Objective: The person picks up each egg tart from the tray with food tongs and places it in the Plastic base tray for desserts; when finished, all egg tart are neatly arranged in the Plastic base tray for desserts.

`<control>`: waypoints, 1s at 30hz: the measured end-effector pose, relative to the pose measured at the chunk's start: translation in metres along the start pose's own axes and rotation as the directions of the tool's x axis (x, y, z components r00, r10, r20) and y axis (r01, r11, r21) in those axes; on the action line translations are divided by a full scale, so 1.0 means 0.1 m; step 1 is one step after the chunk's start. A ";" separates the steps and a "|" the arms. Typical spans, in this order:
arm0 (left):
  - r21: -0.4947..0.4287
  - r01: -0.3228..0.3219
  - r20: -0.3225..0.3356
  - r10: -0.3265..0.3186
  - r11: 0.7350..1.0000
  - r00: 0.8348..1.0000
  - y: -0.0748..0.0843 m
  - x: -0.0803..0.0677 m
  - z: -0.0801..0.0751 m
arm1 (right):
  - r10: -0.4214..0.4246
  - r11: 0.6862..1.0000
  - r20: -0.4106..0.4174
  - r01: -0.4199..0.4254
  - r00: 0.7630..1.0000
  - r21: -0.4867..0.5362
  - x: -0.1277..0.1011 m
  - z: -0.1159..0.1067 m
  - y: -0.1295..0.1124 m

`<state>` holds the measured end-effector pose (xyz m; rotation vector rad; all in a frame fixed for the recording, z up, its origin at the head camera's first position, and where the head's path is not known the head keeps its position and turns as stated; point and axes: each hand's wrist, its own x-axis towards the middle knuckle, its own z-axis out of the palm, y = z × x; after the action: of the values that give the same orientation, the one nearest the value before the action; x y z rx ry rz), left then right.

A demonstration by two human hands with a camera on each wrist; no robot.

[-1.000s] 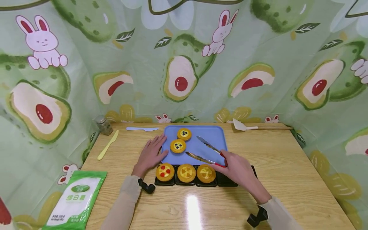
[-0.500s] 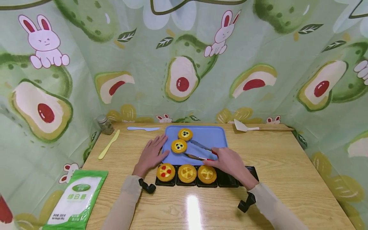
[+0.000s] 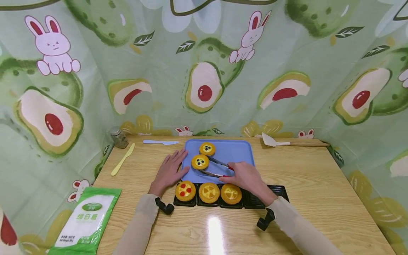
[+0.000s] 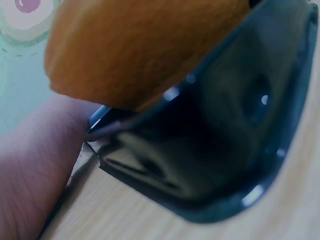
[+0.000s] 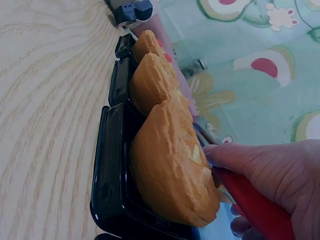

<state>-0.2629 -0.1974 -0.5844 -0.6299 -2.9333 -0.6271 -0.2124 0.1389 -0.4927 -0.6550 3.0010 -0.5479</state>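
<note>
On the blue tray (image 3: 237, 150), seen from the head camera, the right hand (image 3: 245, 177) grips red-handled tongs (image 3: 214, 167), fingers curled round the handles. The tong arms stand apart on either side of the nearer tart (image 3: 200, 162), which lies on the tray just in front of a second tart (image 3: 207, 148). The left hand (image 3: 169, 171) lies flat, fingers straight, on the table (image 3: 318, 184) against the tray's left edge, holding nothing. The step looks like closing on the nearer tart; the next move would call for squeezing the arms evenly on its rim, then a level lift. Three more tarts sit in a row of black trays (image 3: 280, 193) at the near edge, with one cell bare on the right.

The left wrist view is blurred: only an orange tart side over a dark tray wall (image 4: 240, 150), with part of the hand (image 4: 30, 170) beside it. It tells nothing of the fingers.

The right wrist view adds what the head view lacks: fingers (image 5: 250, 155) wrapped on the red handle (image 5: 255, 205), and the tarts' height above their trays (image 5: 112, 165).
</note>
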 end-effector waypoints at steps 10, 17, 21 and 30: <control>0.002 0.001 -0.006 -0.001 1.000 1.000 0.01 0.00 -0.01 | -0.009 1.000 0.006 0.009 1.000 0.001 0.11 0.07 -0.03; 0.004 0.005 -0.007 -0.005 1.000 1.000 0.02 -0.01 -0.01 | -0.012 1.000 0.009 0.011 1.000 0.013 0.14 0.10 -0.04; 0.003 0.001 -0.010 -0.001 1.000 1.000 0.02 0.00 0.00 | -0.016 1.000 0.001 0.016 1.000 0.013 0.14 0.12 -0.03; -0.001 0.009 0.003 -0.009 1.000 1.000 0.00 0.00 0.01 | -0.025 1.000 -0.010 0.025 1.000 0.016 0.13 0.12 -0.02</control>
<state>-0.2631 -0.1968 -0.5853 -0.6185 -2.9404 -0.6295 -0.2219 0.1278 -0.5030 -0.6914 2.9978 -0.5777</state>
